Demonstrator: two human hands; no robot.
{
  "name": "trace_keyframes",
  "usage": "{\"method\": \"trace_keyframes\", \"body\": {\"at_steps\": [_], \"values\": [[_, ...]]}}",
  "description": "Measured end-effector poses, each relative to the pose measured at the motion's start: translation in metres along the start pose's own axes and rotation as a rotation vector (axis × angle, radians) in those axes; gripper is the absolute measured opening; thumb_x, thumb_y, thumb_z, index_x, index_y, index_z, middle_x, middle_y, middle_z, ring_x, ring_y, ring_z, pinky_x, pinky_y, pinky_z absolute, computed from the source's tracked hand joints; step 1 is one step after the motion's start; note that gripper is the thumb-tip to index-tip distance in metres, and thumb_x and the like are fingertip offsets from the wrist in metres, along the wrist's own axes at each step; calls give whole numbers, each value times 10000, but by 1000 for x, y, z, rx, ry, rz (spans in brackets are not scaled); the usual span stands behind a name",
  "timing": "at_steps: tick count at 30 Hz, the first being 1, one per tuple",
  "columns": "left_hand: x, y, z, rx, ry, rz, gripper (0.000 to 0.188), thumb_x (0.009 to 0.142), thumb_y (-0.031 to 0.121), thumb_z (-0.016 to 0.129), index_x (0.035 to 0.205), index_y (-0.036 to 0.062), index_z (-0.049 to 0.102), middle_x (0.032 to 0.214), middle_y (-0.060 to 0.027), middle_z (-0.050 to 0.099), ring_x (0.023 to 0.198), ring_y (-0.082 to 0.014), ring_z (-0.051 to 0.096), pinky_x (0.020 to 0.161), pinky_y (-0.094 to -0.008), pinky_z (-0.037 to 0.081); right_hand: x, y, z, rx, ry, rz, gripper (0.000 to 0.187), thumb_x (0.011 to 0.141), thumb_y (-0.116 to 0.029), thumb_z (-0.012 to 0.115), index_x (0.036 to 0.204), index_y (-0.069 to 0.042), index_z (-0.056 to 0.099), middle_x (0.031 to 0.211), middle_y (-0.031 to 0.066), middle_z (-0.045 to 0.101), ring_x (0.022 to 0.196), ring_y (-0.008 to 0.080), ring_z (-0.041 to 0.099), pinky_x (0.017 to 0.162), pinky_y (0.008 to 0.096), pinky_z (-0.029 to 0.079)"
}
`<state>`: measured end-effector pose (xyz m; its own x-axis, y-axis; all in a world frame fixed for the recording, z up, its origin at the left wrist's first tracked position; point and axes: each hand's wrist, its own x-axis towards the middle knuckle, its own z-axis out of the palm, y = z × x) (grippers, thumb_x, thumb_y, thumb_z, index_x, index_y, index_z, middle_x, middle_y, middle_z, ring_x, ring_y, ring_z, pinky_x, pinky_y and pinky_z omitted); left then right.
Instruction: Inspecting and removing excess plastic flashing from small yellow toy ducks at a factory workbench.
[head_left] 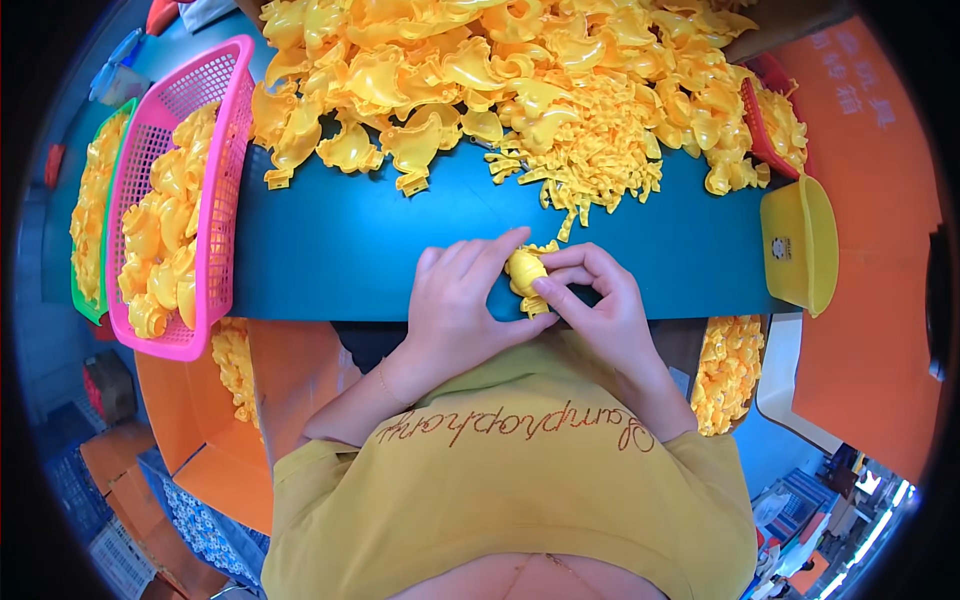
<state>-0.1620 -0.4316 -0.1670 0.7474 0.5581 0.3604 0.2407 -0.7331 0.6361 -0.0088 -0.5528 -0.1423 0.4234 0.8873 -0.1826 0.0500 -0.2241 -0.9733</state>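
Observation:
Close to the near edge of the blue-green table, a small rounded yellow plastic piece (526, 272) with ridges is held between both hands. My left hand (450, 300) steadies it from the left, its thumb at the lower end and its index finger near the top. On the other side, my right hand (608, 312) pinches the piece between thumb and fingertips. Just beyond the hands lies a pile of small yellow plastic parts (605, 150). Larger curved yellow shells (420, 65) are heaped behind it. What the piece is exactly cannot be made out.
At the left stand a pink basket (225, 190) of yellow parts and a green basket (75, 245). A yellow bin (822, 245) and a red basket (765, 150) are at the right. Below the table edge, an orange-lined box (195, 420) and more yellow parts (728, 375) show.

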Motion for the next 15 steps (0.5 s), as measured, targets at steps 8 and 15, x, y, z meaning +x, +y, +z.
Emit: {"method": "trace_keyframes", "body": {"at_steps": [8, 15], "values": [[0, 0, 2, -12, 20, -6, 757, 679, 365, 936, 1337, 122, 654, 972, -29, 694, 910, -189, 673, 785, -371, 424, 1, -2, 5, -35, -7, 2, 208, 949, -61, 784, 1114, 19, 687, 1078, 78, 748, 965, 118, 729, 836, 253, 576], [-1, -4, 0, -28, 16, 38, 776, 675, 319, 941, 1371, 137, 649, 1020, -11, 717, 929, -177, 688, 795, -354, 420, -5, 4, 10, -349, 94, -331, 250, 866, -77, 855, 1041, 15, 703, 1026, 110, 748, 859, 193, 751, 779, 299, 585]]}}
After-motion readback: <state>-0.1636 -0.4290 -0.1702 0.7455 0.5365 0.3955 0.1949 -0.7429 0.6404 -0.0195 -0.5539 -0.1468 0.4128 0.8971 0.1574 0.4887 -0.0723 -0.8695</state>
